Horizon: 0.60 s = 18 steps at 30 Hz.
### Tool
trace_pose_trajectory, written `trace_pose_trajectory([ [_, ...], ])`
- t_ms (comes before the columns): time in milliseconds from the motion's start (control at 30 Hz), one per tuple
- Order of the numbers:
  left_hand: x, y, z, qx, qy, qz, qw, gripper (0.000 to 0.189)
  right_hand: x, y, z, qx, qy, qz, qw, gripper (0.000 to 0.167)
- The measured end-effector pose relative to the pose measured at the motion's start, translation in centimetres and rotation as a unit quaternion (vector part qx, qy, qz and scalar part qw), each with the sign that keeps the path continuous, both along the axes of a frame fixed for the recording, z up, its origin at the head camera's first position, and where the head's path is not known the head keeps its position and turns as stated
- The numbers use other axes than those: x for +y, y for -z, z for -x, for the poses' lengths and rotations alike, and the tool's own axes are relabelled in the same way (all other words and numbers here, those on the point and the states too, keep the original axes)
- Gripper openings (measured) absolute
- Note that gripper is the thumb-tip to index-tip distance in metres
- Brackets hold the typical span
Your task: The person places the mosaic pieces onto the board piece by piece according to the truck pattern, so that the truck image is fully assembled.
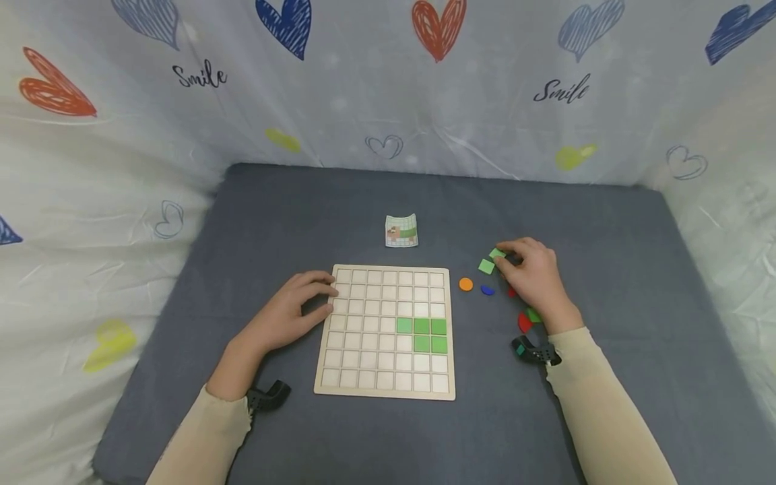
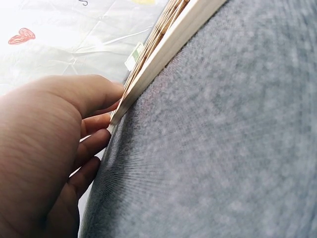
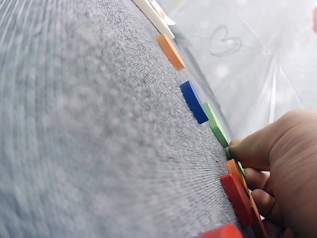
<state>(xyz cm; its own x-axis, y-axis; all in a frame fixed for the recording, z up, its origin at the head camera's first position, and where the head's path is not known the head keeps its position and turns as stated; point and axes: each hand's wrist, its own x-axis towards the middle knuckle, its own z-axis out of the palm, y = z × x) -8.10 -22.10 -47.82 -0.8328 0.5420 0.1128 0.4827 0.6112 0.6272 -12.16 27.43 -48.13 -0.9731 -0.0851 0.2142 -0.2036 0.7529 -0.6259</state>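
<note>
A wooden grid board (image 1: 368, 342) lies flat on the cloth. Several green square tiles (image 1: 422, 326) sit in its cells on the right side. At the board's left edge, my left hand (image 1: 285, 306) rests with thumb and fingertips touching the rim (image 2: 148, 67). My right hand (image 1: 536, 273) pinches a green square tile (image 1: 498, 253) between thumb and forefinger, right of the board. Another green tile (image 1: 486, 267) lies just beside it. In the right wrist view, the thumb covers most of the pinched tile, low over the cloth.
An orange disc (image 1: 465, 284) and a blue piece (image 1: 488, 290) lie between board and right hand. Red pieces (image 1: 525, 323) and a green piece (image 1: 533, 314) lie near the right wrist. A small printed card (image 1: 401, 231) lies behind the board. A printed curtain (image 1: 388, 101) hangs behind the table.
</note>
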Motion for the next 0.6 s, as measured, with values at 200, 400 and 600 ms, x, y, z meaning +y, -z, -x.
trace_pose_trajectory([
  [200, 0.05, -0.12, 0.03, -0.002, 0.002, 0.0, 1.0, 0.03, 0.18, -0.11, -0.01, -0.008, -0.001, -0.014, 0.9999, 0.028],
  [400, -0.05, -0.05, -0.16, -0.006, 0.0, 0.004, 1.0, 0.031, 0.14, 0.03, -0.18, -0.011, -0.002, -0.011, 0.9999, 0.028],
  [600, -0.04, -0.26, -0.09, -0.004, 0.002, -0.001, 1.0, 0.031, 0.12, -0.02, -0.07, 0.001, -0.002, -0.011, 0.9999, 0.027],
])
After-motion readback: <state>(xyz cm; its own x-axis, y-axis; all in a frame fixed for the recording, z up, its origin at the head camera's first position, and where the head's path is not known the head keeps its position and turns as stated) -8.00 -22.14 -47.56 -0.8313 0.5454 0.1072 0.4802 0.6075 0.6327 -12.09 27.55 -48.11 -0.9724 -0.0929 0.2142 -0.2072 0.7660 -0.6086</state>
